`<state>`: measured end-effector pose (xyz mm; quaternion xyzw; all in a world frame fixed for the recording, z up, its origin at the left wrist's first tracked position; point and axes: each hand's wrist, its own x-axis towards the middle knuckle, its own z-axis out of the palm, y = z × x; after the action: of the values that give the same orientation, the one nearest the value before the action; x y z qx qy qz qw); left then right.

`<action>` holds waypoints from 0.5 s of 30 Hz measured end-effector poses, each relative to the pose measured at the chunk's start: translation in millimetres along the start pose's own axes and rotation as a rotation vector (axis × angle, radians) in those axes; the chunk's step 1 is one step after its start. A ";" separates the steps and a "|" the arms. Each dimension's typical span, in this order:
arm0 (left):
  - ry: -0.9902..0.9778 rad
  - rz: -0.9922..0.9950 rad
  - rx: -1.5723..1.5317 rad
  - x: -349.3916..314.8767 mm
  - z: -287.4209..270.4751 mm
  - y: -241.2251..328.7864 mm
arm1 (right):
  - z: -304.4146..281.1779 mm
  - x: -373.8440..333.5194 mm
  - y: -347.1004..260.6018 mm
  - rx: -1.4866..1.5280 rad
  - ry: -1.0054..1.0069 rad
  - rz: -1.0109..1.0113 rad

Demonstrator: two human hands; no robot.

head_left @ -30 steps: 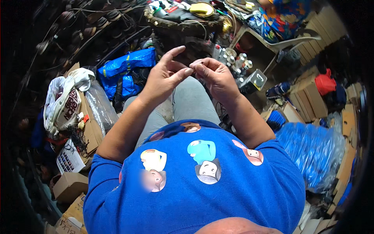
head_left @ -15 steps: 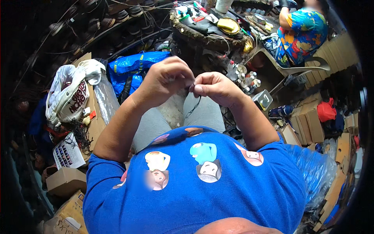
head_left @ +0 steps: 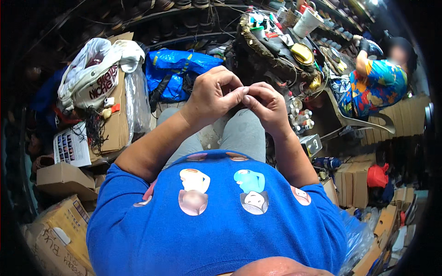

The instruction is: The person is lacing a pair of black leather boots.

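Observation:
My left hand (head_left: 212, 94) and my right hand (head_left: 269, 105) are raised together over my grey-trousered knees (head_left: 244, 133). Their fingertips meet in a tight pinch. Whatever they pinch is very small and hidden between the fingers; half a second ago a thin dark thread hung below them. Both forearms rise from my blue shirt (head_left: 221, 221) at the lower edge.
A cluttered round workbench (head_left: 276, 50) with tools, a yellow object and a white cup (head_left: 307, 22) stands ahead. A blue bag (head_left: 175, 69) and a white bag on cardboard boxes (head_left: 99, 83) lie left. Another person in a colourful shirt (head_left: 373, 85) sits at the right. Small bottles (head_left: 299, 117) stand beside my right knee.
My hands have closed from loosely spread fingers into a tight fingertip pinch. The hanging thread seen half a second ago no longer shows. The view has shifted, bringing the other person in.

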<state>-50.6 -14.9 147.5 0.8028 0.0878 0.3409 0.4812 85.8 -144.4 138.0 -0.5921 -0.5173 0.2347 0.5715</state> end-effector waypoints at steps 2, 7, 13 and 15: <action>-0.024 -0.060 -0.017 0.6 -4.4 -2.2 | -1.5 1.2 5.2 -0.106 0.038 0.009; -0.073 -0.298 -0.559 -1.8 -3.1 -13.7 | 1.1 0.4 10.7 0.406 0.043 0.198; -0.048 -0.267 -0.364 -4.3 -4.3 -15.6 | 10.4 -0.2 14.0 0.464 0.099 0.284; 0.033 0.246 0.224 -5.1 -6.0 -16.9 | 7.6 0.9 15.7 0.642 0.063 0.370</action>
<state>-55.0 -4.2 132.9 0.8504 0.0340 0.3984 0.3420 84.8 -137.4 122.0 -0.4730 -0.2837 0.4662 0.6917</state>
